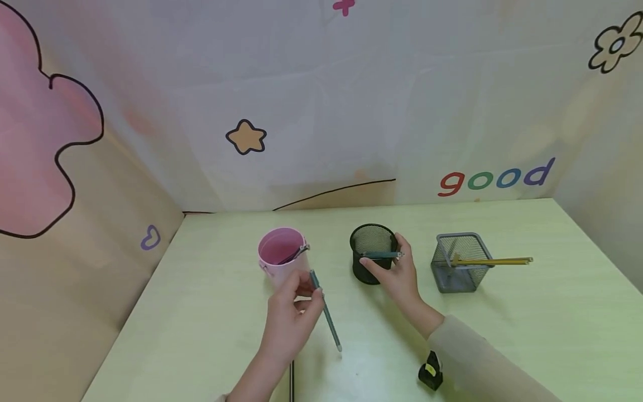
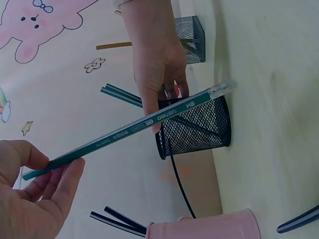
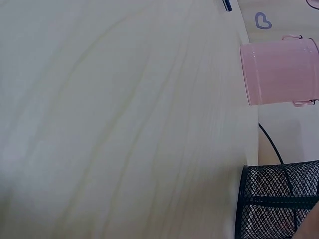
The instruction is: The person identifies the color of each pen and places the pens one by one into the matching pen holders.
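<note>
My left hand pinches a green pencil near one end between thumb and fingers. The pencil slants down toward me, clear tip lowest; printing shows along it in the left wrist view. My right hand grips the side of a round black mesh pen holder, thumb toward the front. Green pencils stand tilted in that holder, their ends past its rim. In the right wrist view only a sliver of the right hand shows, beside the holder's mesh.
Left of the black holder stands a pink bucket with dark striped pencils. At right, a square grey mesh holder carries yellow pencils. A dark striped pencil and a small black object with a yellow label lie in front.
</note>
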